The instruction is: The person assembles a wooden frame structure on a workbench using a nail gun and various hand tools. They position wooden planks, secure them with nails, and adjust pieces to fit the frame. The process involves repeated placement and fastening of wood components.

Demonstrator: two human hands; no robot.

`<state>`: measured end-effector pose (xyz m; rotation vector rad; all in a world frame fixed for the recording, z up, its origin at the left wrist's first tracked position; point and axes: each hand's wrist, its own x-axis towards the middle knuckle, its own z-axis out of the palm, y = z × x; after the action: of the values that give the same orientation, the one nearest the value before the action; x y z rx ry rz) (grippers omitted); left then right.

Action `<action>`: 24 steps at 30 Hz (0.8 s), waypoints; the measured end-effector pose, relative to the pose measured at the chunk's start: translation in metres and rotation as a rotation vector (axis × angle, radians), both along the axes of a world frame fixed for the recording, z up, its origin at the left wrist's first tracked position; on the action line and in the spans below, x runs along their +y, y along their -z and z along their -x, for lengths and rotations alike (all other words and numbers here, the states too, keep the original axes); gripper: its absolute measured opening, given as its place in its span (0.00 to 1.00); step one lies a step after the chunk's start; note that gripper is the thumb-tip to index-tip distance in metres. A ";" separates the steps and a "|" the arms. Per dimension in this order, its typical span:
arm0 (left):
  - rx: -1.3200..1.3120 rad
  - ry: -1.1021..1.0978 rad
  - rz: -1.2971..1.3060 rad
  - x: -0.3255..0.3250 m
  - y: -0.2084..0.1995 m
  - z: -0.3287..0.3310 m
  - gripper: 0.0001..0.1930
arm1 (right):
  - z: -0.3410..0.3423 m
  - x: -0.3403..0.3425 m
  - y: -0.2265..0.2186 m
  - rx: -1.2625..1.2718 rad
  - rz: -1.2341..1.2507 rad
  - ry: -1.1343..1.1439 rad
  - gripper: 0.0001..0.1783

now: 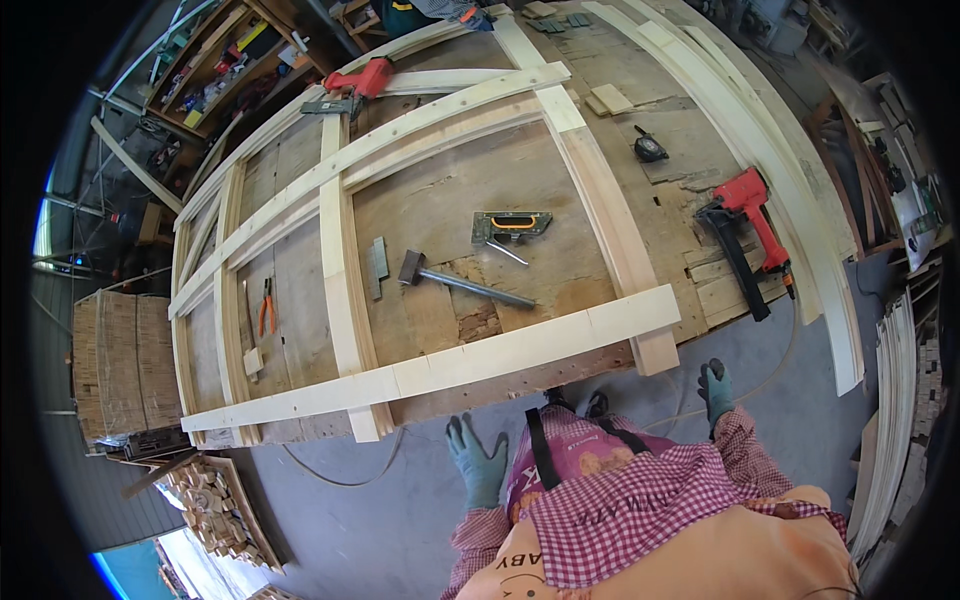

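Note:
My left hand (pixel 478 462), in a grey-green glove, hangs below the near edge of the table with its fingers spread and nothing in it. Farther right, my right hand (pixel 716 390), gloved with dark fingertips, is also raised, open and holding nothing. Both are apart from the pale wooden frame (pixel 440 371), whose near rail crosses in front of me. Within the frame lie a hammer (pixel 470 287), a hand staple gun (pixel 512 228), a grey strip of fasteners (pixel 379 268) and orange-handled pliers (pixel 266 308). A red nail gun (pixel 745 195) rests right of the frame, nearest my right hand.
Another red nail gun (pixel 368 78) sits on the frame's far side, near a co-worker's gloved hand (pixel 478 18). A tape measure (pixel 649 147) and long boards (pixel 735 90) lie on the table's right side. An air hose (pixel 792 345) trails down to the floor.

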<state>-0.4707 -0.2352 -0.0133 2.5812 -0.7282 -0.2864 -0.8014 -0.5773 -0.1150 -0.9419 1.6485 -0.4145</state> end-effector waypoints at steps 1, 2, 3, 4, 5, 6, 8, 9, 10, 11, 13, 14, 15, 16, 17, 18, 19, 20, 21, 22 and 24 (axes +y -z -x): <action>-0.023 0.056 0.002 -0.017 0.000 -0.007 0.42 | 0.011 -0.001 0.007 0.027 -0.011 -0.003 0.27; -0.045 0.117 0.005 -0.035 0.001 -0.015 0.43 | 0.018 0.001 0.012 0.049 -0.022 0.022 0.27; -0.040 0.192 0.012 -0.054 -0.001 -0.022 0.44 | 0.021 -0.004 0.013 0.068 -0.023 0.045 0.27; -0.034 0.268 0.019 -0.073 -0.005 -0.028 0.45 | 0.022 -0.009 0.017 0.086 -0.024 0.069 0.27; -0.029 0.342 0.028 -0.093 -0.006 -0.034 0.46 | 0.013 -0.013 0.017 0.039 0.022 0.138 0.24; -0.012 0.412 0.020 -0.109 -0.005 -0.037 0.47 | -0.003 -0.013 0.007 0.021 0.068 0.142 0.24; 0.021 0.555 0.006 -0.144 -0.002 -0.042 0.49 | -0.032 -0.019 -0.013 -0.016 0.161 0.151 0.24; 0.021 0.633 -0.027 -0.163 -0.005 -0.043 0.50 | -0.038 -0.025 -0.019 -0.024 0.170 0.135 0.25; 0.021 0.707 -0.061 -0.181 -0.010 -0.040 0.51 | -0.043 -0.032 -0.024 -0.031 0.180 0.116 0.25; 0.020 0.764 -0.088 -0.201 -0.014 -0.037 0.53 | -0.051 -0.046 -0.029 -0.046 0.196 0.094 0.25; -0.001 0.840 -0.105 -0.235 -0.012 -0.027 0.54 | -0.053 -0.079 -0.029 -0.063 0.227 0.070 0.25; -0.003 0.876 -0.112 -0.249 -0.008 -0.023 0.54 | -0.051 -0.095 -0.028 -0.067 0.238 0.061 0.25; 0.014 0.887 -0.147 -0.264 -0.010 -0.018 0.53 | -0.055 -0.113 -0.033 -0.095 0.273 0.073 0.25; 0.032 0.893 -0.182 -0.278 -0.012 -0.014 0.51 | -0.061 -0.133 -0.041 -0.055 0.276 0.001 0.25; 0.049 0.877 -0.187 -0.287 -0.007 -0.011 0.52 | -0.075 -0.155 -0.061 -0.020 0.277 -0.075 0.25; 0.027 0.863 -0.177 -0.294 -0.002 -0.006 0.52 | -0.082 -0.177 -0.070 0.017 0.278 -0.144 0.25; 0.063 0.833 -0.237 -0.300 0.001 -0.004 0.51 | -0.082 -0.203 -0.045 -0.082 0.408 -0.174 0.25; 0.106 0.792 -0.303 -0.304 0.006 -0.003 0.49 | -0.113 -0.220 -0.070 -0.058 0.455 -0.275 0.25; 0.126 0.769 -0.262 -0.308 0.005 -0.001 0.48 | -0.119 -0.247 -0.058 -0.161 0.521 -0.330 0.25; 0.143 0.745 -0.225 -0.309 0.005 0.000 0.46 | -0.127 -0.274 -0.041 -0.270 0.584 -0.382 0.25; 0.094 0.745 -0.181 -0.307 0.008 0.000 0.43 | -0.168 -0.318 -0.030 -0.264 0.662 -0.436 0.26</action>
<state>-0.4704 -0.5422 -0.0214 2.3217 -1.6705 -0.7173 -0.6330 -0.8949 -0.0852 -1.6180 1.0257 -0.7647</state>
